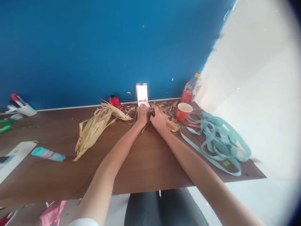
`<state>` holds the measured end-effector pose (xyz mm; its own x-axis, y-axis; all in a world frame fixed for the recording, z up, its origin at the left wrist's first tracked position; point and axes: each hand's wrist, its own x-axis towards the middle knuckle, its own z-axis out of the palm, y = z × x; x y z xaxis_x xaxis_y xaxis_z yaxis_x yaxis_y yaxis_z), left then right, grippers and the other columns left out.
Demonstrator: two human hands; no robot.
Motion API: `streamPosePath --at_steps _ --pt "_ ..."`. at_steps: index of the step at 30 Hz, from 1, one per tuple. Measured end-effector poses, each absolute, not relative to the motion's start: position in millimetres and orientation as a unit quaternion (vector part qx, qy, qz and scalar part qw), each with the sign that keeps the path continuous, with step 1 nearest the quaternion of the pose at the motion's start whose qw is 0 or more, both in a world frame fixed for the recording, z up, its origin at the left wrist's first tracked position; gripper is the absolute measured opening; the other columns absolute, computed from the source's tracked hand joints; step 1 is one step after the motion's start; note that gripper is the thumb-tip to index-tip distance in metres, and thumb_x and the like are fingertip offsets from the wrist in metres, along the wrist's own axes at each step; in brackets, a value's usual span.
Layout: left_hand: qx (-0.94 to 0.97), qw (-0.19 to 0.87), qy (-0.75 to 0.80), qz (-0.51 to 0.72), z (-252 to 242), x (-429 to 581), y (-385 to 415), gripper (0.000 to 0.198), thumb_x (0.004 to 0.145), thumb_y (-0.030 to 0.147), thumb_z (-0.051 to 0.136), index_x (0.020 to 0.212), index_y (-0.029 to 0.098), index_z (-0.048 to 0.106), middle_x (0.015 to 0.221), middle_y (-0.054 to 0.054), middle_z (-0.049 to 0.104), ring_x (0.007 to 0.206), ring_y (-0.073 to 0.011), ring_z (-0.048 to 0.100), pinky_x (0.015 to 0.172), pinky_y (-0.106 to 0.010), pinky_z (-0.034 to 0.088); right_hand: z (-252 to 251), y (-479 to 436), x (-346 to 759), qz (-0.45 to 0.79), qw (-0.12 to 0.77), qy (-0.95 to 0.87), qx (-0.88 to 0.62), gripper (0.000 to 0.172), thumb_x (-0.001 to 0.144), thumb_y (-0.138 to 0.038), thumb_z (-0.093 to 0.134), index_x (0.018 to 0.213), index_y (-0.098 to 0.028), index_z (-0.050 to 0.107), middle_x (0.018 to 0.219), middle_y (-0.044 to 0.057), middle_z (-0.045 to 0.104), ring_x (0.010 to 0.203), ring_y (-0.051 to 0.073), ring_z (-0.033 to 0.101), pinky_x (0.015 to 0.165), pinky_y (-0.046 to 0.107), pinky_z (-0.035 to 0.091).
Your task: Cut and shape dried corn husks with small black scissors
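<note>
Working near husks [94,131], hands [143,114] [160,118] perhaps hold scissors [152,113].

I get bright, hazy light; the screen [142,94] glares white, detail between the hands [142,114] [159,118] blurs, right corners darken.

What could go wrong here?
The red cup stands close to the right hand, so a bump might tip it over.

The blue strap lies in loose loops beside the right arm, which might snag one and drag it.

Dry scraps lie around both hands, so a quick sweep could perhaps scatter them.
</note>
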<state>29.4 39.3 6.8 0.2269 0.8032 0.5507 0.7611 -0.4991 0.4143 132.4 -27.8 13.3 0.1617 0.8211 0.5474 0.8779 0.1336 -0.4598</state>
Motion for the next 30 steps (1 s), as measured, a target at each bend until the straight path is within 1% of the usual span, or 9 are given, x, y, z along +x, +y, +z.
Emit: streamPosePath --at_steps 4,6,8,11,13,19,24,28,30 --pt "0.776 0.011 0.487 0.401 11 21 30 0.011 0.088 0.022 0.053 0.078 0.02 0.056 0.091 -0.012 0.06 0.096 -0.0276 0.049 0.087 -0.041 0.038 12 -29 133 -0.039 0.406 -0.638 -0.653 0.04 0.08 -0.019 0.049 0.118 -0.021 0.059 0.101 0.007 0.073 0.093 0.025 0.065 0.072 0.029 0.044" --pt "0.75 0.038 0.491 0.441 15 13 26 0.013 0.09 0.026 0.051 0.079 0.02 0.054 0.086 -0.01 0.06 0.087 -0.0245 0.052 0.082 -0.038 0.04 13 -29 133 -0.032 0.42 -0.632 -0.65 0.039 0.079 -0.02 0.05 0.118 -0.021 0.059 0.099 0.007 0.073 0.09 0.025 0.066 0.072 0.029 0.045" --pt "0.729 0.086 0.497 0.463 15 5 23 0.01 0.092 0.026 0.048 0.087 0.02 0.054 0.083 -0.007 0.06 0.078 -0.0215 0.054 0.077 -0.035 0.042 13 -29 133 -0.019 0.431 -0.625 -0.65 0.041 0.078 -0.02 0.05 0.118 -0.021 0.058 0.094 0.006 0.073 0.085 0.025 0.066 0.072 0.03 0.045" --pt "0.692 0.122 0.51 0.496 12 -3 17 0.011 0.091 0.024 0.049 0.099 0.02 0.055 0.09 -0.008 0.064 0.082 -0.0219 0.059 0.078 -0.035 0.044 13 -26 135 0.0 0.444 -0.614 -0.652 0.041 0.077 -0.021 0.052 0.117 -0.021 0.059 0.087 0.006 0.073 0.08 0.026 0.065 0.073 0.033 0.047" --pt "0.686 0.144 0.494 0.515 8 -5 11 0.013 0.091 0.023 0.049 0.103 0.02 0.055 0.093 -0.008 0.066 0.086 -0.0218 0.062 0.08 -0.034 0.045 13 -25 138 0.008 0.461 -0.609 -0.646 0.042 0.075 -0.021 0.052 0.116 -0.022 0.059 0.089 0.006 0.073 0.081 0.027 0.065 0.076 0.035 0.048" --pt "0.686 0.176 0.465 0.531 12 -2 -3 0.012 0.089 0.024 0.051 0.101 0.021 0.05 0.093 -0.006 0.065 0.083 -0.0195 0.063 0.077 -0.032 0.047 11 -21 139 0.038 0.518 -0.595 -0.613 0.041 0.074 -0.02 0.05 0.114 -0.02 0.058 0.098 0.009 0.071 0.089 0.027 0.065 0.086 0.039 0.048" --pt "0.715 0.151 0.439 0.523 15 -3 -2 0.004 0.085 0.021 0.055 0.086 0.022 0.051 0.088 -0.004 0.064 0.085 -0.0192 0.062 0.081 -0.032 0.046 9 -13 123 0.091 0.577 -0.549 -0.598 0.04 0.077 -0.023 0.05 0.116 -0.02 0.055 0.1 0.009 0.07 0.089 0.025 0.065 0.085 0.038 0.048" --pt "0.708 0.193 0.425 0.529 11 -6 5 0.002 0.084 0.023 0.056 0.084 0.021 0.055 0.082 -0.003 0.065 0.077 -0.0174 0.062 0.076 -0.03 0.048 9 -7 113 0.11 0.588 -0.554 -0.579 0.042 0.073 -0.019 0.051 0.115 -0.022 0.054 0.099 0.006 0.07 0.088 0.023 0.065 0.084 0.035 0.049" --pt "0.695 0.217 0.429 0.535 8 -8 9 0.003 0.082 0.019 0.056 0.08 0.02 0.058 0.081 -0.003 0.066 0.075 -0.0172 0.061 0.076 -0.031 0.049 9 -7 111 0.119 0.59 -0.569 -0.561 0.043 0.072 -0.017 0.051 0.115 -0.022 0.054 0.099 0.006 0.07 0.088 0.022 0.066 0.084 0.034 0.049"
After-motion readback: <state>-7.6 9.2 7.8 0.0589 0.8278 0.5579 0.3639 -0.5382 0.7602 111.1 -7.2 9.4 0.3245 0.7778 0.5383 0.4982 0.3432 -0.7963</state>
